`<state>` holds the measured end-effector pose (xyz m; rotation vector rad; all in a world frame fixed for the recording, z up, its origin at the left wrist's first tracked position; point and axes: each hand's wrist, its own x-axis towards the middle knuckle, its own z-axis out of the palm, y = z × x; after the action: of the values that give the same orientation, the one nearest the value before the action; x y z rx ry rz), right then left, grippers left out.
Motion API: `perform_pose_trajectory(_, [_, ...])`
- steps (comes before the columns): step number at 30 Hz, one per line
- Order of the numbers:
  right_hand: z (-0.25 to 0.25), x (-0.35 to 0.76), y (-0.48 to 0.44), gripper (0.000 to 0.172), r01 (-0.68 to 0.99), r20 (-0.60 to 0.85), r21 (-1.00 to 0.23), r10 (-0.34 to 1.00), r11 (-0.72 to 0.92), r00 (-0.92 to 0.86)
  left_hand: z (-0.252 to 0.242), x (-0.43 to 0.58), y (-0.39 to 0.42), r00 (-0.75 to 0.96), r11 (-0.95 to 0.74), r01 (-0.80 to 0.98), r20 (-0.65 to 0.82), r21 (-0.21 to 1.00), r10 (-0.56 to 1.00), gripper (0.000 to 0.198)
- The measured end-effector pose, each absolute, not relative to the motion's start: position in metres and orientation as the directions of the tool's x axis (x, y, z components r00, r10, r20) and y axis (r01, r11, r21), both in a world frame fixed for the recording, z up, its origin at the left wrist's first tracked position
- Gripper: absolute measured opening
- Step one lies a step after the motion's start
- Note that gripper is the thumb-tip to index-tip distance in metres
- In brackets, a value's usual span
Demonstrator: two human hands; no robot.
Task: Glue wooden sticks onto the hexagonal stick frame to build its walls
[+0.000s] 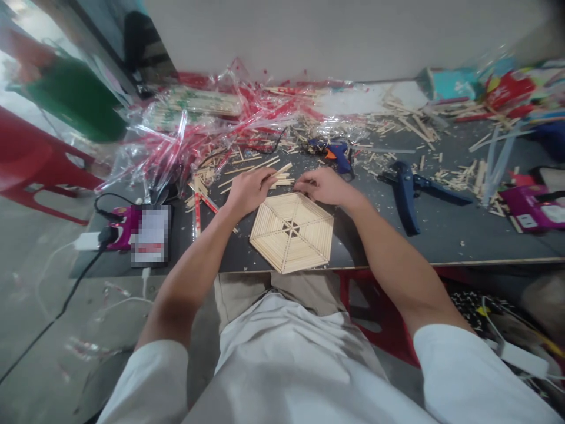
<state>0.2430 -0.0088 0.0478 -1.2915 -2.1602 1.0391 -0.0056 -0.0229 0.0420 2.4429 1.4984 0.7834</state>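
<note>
A flat hexagonal panel of pale wooden sticks [304, 227] lies near the table's front edge, with a small openwork star at its middle. Just beyond its upper left side is my left hand [251, 191], its thumb and fingers pinched on a short wooden stick [283, 170]. My right hand [326, 186] is over the panel's upper right edge with fingers curled together; whatever is between them is hidden. Loose cut sticks [282, 181] lie between and behind the hands. Beyond my right hand rests a blue glue gun [338, 154] with an orange trigger.
Blue-handled cutters [406, 200] lie on the right of the dark table [441, 244]. Crumpled red and clear plastic wrappers [176, 138] and stick scraps cover the back. At left are a phone [151, 235] and a purple power strip [123, 227] with cables. A red stool [39, 159] stands beyond.
</note>
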Motion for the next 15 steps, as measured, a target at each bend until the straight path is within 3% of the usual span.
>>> perform_pose_trajectory(4, [0.046, 0.245, -0.008, 0.033, 0.527, 0.019, -0.777, 0.85, 0.344, -0.527, 0.043, -0.004, -0.024, 0.374, -0.485, 0.785, 0.329, 0.385, 0.867, 0.027])
perform_pose_trajectory(8, [0.043, 0.243, -0.007, 0.014, 0.571, -0.002, -0.761, 0.879, 0.307, -0.476, 0.044, -0.002, -0.025, 0.412, -0.498, 0.771, 0.285, 0.397, 0.865, 0.031])
perform_pose_trajectory(15, [0.04, 0.232, -0.011, 0.017, 0.634, 0.162, -0.652, 0.893, 0.417, -0.42, 0.051, -0.001, -0.029, 0.41, -0.475, 0.753, 0.241, 0.455, 0.88, 0.029])
